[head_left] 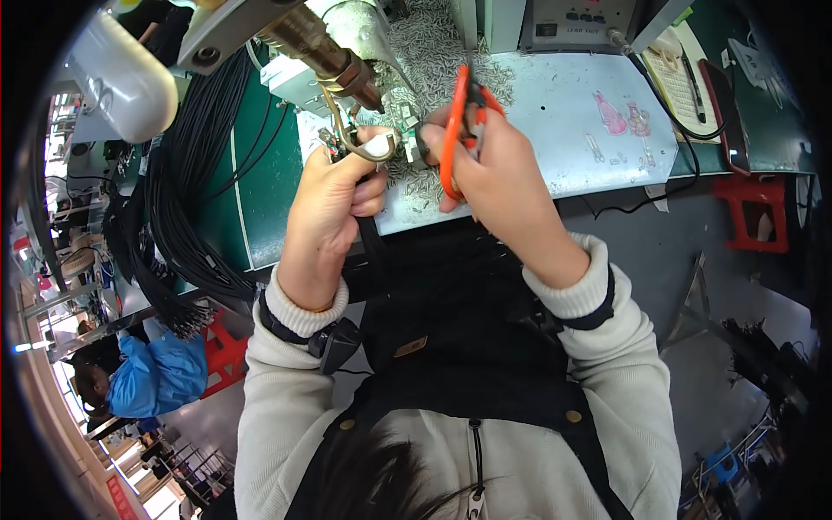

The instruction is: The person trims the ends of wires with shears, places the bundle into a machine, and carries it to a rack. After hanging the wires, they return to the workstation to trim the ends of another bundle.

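My left hand is closed, its thumb and fingers pinched beside a bent brass-coloured tube. What it pinches is mostly hidden; small coloured wire ends show above the fingers. My right hand is wrapped round orange-handled cutters, their dark metal part between the two handles. Its fingertips reach to a small metal fixture that stands between my two hands. Above the left hand, a brass soldering tip points down toward the fixture.
Clipped grey bits lie heaped around the fixture on the pale work plate. A bundle of black cables hangs at left. A control box stands behind; a phone lies at right. A person in blue sits far left.
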`<state>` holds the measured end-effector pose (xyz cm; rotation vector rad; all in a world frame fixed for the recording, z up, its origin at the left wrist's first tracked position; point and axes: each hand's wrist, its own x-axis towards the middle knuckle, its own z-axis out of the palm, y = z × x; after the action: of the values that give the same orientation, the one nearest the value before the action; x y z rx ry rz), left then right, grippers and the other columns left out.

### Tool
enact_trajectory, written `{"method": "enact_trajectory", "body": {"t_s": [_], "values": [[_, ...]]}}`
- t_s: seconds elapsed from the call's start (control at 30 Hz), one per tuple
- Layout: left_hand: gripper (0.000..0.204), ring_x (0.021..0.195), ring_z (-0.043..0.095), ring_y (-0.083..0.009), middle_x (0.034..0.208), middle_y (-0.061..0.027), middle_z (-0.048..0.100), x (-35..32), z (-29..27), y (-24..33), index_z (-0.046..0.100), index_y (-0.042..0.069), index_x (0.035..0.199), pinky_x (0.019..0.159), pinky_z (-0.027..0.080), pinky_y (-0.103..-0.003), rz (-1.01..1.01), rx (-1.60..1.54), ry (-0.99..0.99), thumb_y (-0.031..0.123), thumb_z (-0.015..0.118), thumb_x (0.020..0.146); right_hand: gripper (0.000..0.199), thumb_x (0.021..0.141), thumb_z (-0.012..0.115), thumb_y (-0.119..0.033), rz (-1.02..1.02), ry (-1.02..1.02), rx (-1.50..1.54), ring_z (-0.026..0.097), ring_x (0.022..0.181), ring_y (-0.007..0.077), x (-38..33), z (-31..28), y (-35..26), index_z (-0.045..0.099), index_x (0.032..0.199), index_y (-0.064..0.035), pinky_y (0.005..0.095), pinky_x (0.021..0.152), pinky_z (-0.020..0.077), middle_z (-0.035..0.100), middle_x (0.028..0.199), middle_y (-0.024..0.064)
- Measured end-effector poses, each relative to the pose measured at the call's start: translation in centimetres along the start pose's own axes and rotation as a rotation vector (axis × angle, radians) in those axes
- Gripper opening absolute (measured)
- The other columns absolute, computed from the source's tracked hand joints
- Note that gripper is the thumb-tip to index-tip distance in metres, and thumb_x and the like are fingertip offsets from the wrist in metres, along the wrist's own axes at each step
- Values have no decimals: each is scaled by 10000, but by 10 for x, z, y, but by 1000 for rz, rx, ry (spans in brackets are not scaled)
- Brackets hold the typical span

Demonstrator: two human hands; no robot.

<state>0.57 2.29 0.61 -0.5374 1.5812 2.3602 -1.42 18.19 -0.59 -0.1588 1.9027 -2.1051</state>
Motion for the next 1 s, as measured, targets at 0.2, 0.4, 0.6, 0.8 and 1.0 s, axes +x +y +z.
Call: {"method": "enact_trajectory", "body": {"t_s": [0.2, 0.4, 0.6, 0.8, 1.0], "values": [[151, 406, 259, -8, 566, 52, 374, 6, -10, 5, 511, 28, 897, 356, 160, -164, -41, 48, -82, 86, 578, 775, 214, 832, 544, -183, 65, -85, 39, 438, 376, 82, 16, 2, 1, 468, 871, 13, 218, 369, 367, 436, 532, 4], [162, 410, 267, -10, 562, 51, 373, 5, -9, 3, 511, 29, 889, 355, 166, -162, -5, 58, -43, 92, 591, 763, 213, 833, 543, -181, 30, -64, 18, 437, 377, 81, 15, 4, 2, 463, 879, 12, 218, 371, 366, 437, 525, 6], [167, 411, 271, -12, 562, 48, 377, 3, -7, 3, 510, 29, 879, 357, 168, -162, 29, 69, -28, 94, 600, 754, 214, 832, 545, -179, 12, -68, 36, 435, 381, 79, 14, 3, 4, 461, 881, 12, 217, 375, 368, 437, 523, 4], [143, 416, 281, -14, 573, 38, 398, -3, -2, 6, 518, 23, 874, 363, 177, -167, 24, 123, 5, 82, 587, 764, 210, 833, 539, -170, 20, -50, 64, 432, 385, 79, 11, 6, 6, 464, 887, 19, 210, 379, 371, 448, 527, 8], [94, 527, 396, -53, 668, -9, 476, -28, -2, -4, 541, 6, 873, 446, 300, -191, 20, -43, -88, 74, 543, 808, 212, 834, 531, -151, 51, -177, 236, 433, 417, 66, -11, 0, 0, 479, 934, 29, 197, 389, 375, 472, 566, 17]]}}
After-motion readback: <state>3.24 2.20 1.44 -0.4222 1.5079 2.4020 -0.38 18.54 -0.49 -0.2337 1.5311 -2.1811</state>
